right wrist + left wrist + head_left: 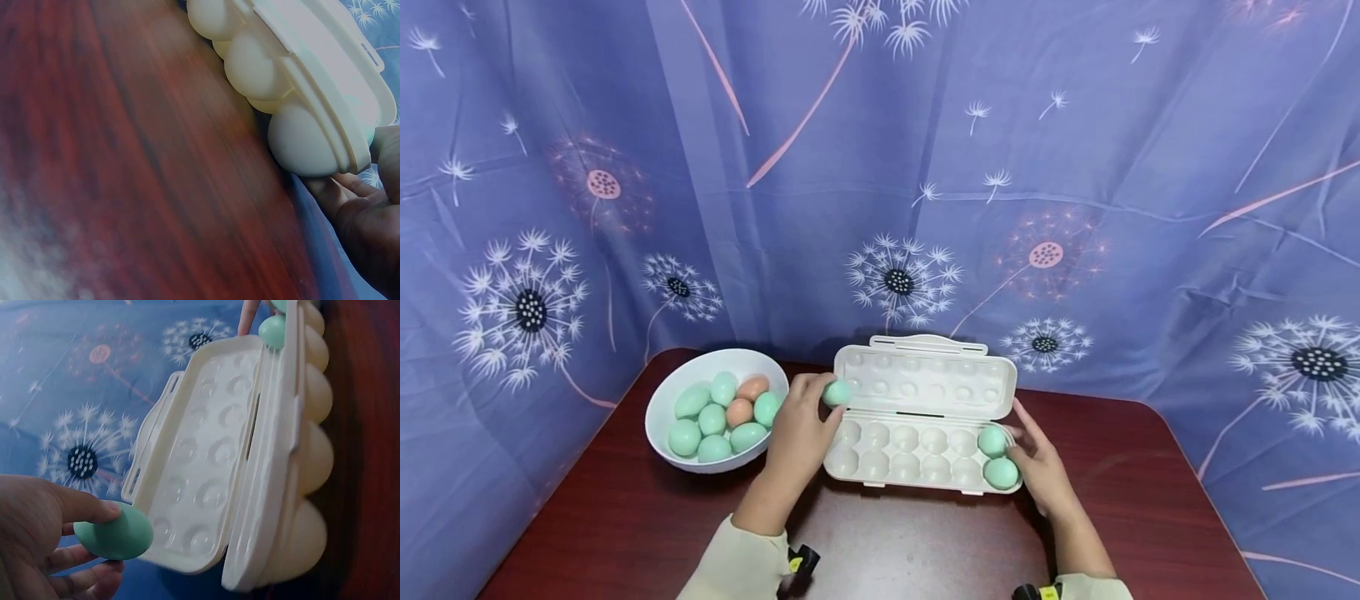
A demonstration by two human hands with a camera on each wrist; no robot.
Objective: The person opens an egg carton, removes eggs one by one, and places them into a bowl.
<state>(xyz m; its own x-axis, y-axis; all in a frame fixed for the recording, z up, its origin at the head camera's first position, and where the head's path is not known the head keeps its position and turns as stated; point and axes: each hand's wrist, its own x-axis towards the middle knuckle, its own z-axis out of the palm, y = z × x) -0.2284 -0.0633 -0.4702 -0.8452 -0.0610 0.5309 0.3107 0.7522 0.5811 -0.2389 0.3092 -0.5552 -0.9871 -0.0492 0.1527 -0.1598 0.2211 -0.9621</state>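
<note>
My left hand (797, 429) pinches a pale green egg (837, 392) between thumb and fingers, above the left end of an egg carton (925, 482). In the left wrist view this egg (119, 531) lies sideways in the fingertips, beside the raised lid (187, 456). The off-white plastic carton stands open, its lid leaned back. Two green eggs (1001, 473) fill the cups at its right end; the other cups hold none. My right hand (1045, 477) grips that end, with the thumb by the eggs and fingers (328, 190) low at the carton's end.
Left of the carton, a white bowl (658, 429) holds several green eggs (714, 448) and two brownish-orange eggs (740, 412). Everything stands on a dark red wooden table (910, 542). A blue curtain (790, 250) with dandelion prints hangs behind the table and around its sides.
</note>
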